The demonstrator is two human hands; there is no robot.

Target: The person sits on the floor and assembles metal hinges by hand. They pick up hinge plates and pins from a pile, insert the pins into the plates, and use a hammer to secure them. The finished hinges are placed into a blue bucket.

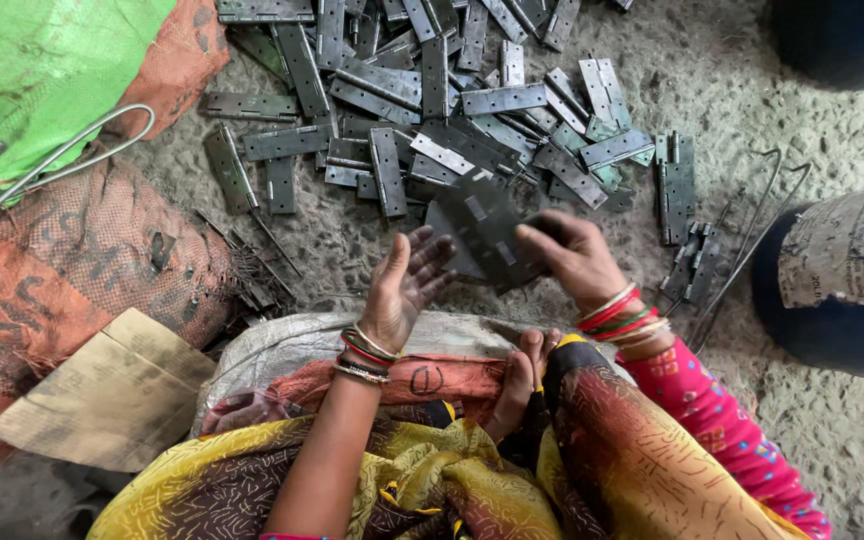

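Head view, looking down over the person's lap. Right hand (574, 258) grips a dark hinge plate (482, 232) by its right edge, fingers closed on the metal. Left hand (407, 285) is held open, palm up and fingers loosely spread, just left of the hinge plate and touching or nearly touching its lower left edge; which cannot be told. The hinge plate sits just below the pile of grey hinges (432, 100), which lies loose on the rough grey floor (832, 440) rather than in any container. Right of the pile stand a few separate hinges (674, 185) and bent wire pieces (752, 235). Farther right of the pile is a dark blue drum (842, 290) with a torn paper label; its contents are hidden. Left of the pile lie a green sack (42, 60), an orange woven sack (72, 260), a wire loop (62, 160) and a piece of cardboard (112, 395). Thin metal pins (252, 265) are scattered below the pile's left edge. A sack-covered bundle (302, 350) lies between the hands and the lap.
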